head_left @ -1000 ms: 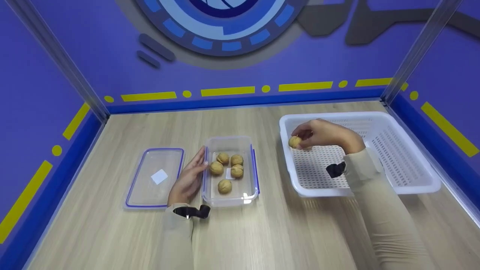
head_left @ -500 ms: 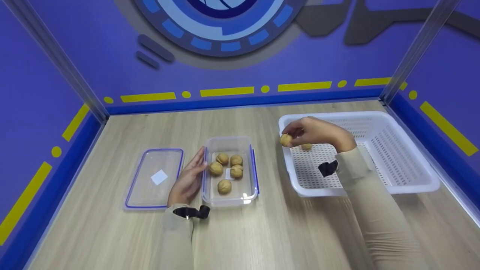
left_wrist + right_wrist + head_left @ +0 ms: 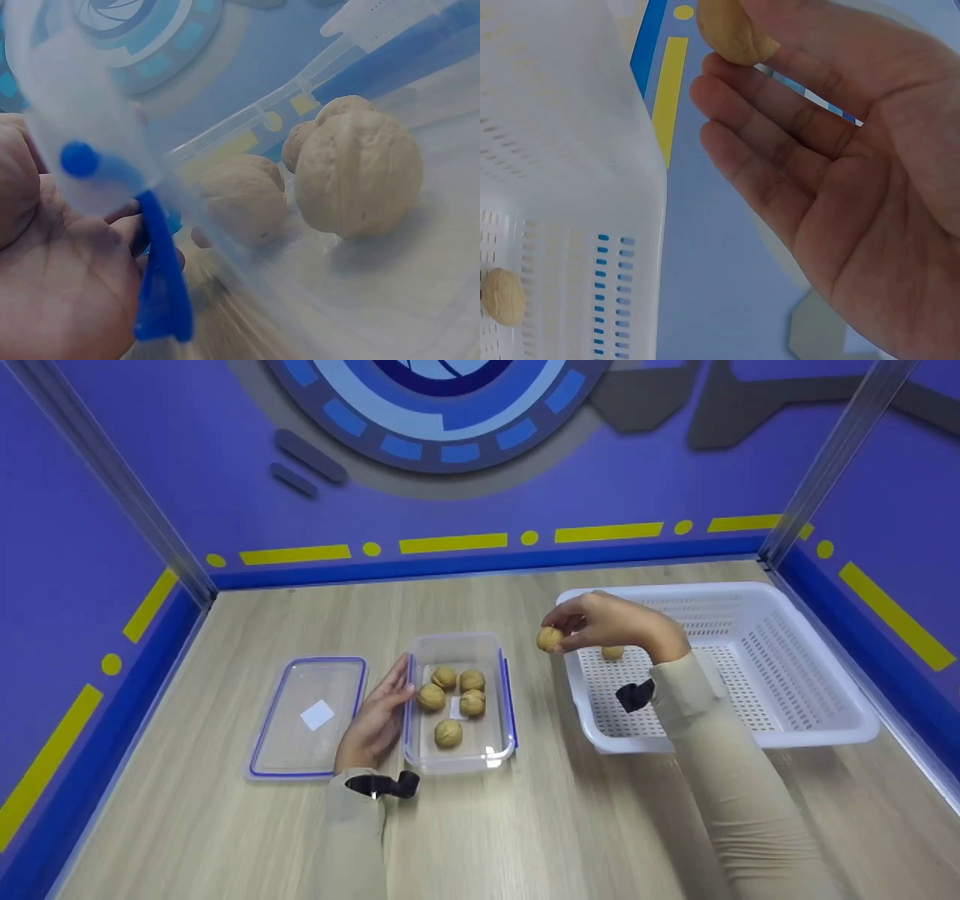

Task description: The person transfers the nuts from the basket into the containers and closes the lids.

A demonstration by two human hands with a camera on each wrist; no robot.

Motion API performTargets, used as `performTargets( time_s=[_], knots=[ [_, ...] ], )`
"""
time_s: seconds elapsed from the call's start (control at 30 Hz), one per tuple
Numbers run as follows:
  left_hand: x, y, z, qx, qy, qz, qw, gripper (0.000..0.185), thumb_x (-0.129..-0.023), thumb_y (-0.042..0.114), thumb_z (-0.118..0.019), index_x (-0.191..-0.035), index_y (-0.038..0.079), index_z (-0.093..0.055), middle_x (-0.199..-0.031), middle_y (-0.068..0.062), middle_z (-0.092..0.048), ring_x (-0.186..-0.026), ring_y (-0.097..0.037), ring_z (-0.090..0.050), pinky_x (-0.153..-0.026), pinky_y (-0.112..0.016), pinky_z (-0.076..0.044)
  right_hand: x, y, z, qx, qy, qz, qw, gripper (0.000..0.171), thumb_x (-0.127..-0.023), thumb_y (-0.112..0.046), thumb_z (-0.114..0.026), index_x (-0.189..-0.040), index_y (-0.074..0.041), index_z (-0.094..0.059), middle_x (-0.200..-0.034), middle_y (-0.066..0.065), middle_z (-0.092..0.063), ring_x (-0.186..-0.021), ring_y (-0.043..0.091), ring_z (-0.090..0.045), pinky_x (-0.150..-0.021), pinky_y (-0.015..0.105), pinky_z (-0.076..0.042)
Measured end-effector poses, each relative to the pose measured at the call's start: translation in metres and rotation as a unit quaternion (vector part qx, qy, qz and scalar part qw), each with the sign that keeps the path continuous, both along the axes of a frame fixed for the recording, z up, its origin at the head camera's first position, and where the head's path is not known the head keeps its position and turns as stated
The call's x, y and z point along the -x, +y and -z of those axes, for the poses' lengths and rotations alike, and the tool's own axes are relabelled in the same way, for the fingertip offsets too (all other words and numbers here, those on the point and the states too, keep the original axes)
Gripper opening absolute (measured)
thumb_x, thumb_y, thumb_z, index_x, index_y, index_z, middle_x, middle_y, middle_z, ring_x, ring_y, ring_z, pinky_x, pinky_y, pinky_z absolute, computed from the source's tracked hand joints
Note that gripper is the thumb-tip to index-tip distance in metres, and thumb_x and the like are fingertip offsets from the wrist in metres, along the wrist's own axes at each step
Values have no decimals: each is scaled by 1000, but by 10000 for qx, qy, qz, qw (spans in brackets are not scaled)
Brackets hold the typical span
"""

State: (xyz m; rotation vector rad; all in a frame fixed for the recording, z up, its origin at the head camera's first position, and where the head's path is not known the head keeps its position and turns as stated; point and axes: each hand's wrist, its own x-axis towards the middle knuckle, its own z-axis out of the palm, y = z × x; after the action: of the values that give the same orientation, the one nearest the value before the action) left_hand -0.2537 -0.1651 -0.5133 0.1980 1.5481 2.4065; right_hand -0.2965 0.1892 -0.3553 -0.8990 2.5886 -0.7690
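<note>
My right hand (image 3: 592,622) pinches a walnut (image 3: 549,639) (image 3: 733,31) in the air just past the left rim of the white perforated basket (image 3: 817,727). One more walnut (image 3: 613,652) (image 3: 502,297) lies on the basket floor. A clear plastic container (image 3: 460,645) with blue clips holds several walnuts (image 3: 448,733) (image 3: 358,174). My left hand (image 3: 376,718) (image 3: 52,270) rests flat against the container's left wall, fingers straight.
The container's clear lid (image 3: 309,715) with a blue rim lies on the wooden table, left of my left hand. Purple walls with yellow stripes close in the table on three sides.
My right hand has lifted the walnut out of the basket and carried it left, over the basket's rim toward the container. The left hand has stayed put.
</note>
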Motion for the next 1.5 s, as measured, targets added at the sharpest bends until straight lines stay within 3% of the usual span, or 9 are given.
performTargets(
  time_s=[0.5, 0.97, 1.5],
  knots=[
    [-1, 2, 1, -69, -122, -68, 9999, 69, -95, -4, -41, -154, 7, -7, -163, -6, 5, -149, -20, 10, -122, -33, 8, 3, -33, 6, 109, -18, -382, 9992, 39, -83, -15, -73, -120, -6, -67, -106, 8, -72, -95, 19, -66, -84, 34, -57],
    [0, 1, 1, -72, 17, -35, 10000, 69, -94, -5, -41, -153, 3, -6, -163, -9, 4, -150, -22, 9, -122, -33, 7, 7, -65, 25, 218, -14, -741, 9970, 38, -82, -13, -73, -119, -5, -67, -103, 9, -72, -91, 19, -66, -83, 32, -56],
    [-1, 3, 0, -189, -136, -80, 9997, 66, -97, -4, -38, -154, 7, -7, -163, -6, 4, -150, -20, 8, -122, -32, 7, 10, -95, 44, 324, -223, -722, 9966, 40, -81, -10, -75, -120, -5, -67, -102, 10, -73, -91, 18, -67, -82, 27, -56]
  ],
)
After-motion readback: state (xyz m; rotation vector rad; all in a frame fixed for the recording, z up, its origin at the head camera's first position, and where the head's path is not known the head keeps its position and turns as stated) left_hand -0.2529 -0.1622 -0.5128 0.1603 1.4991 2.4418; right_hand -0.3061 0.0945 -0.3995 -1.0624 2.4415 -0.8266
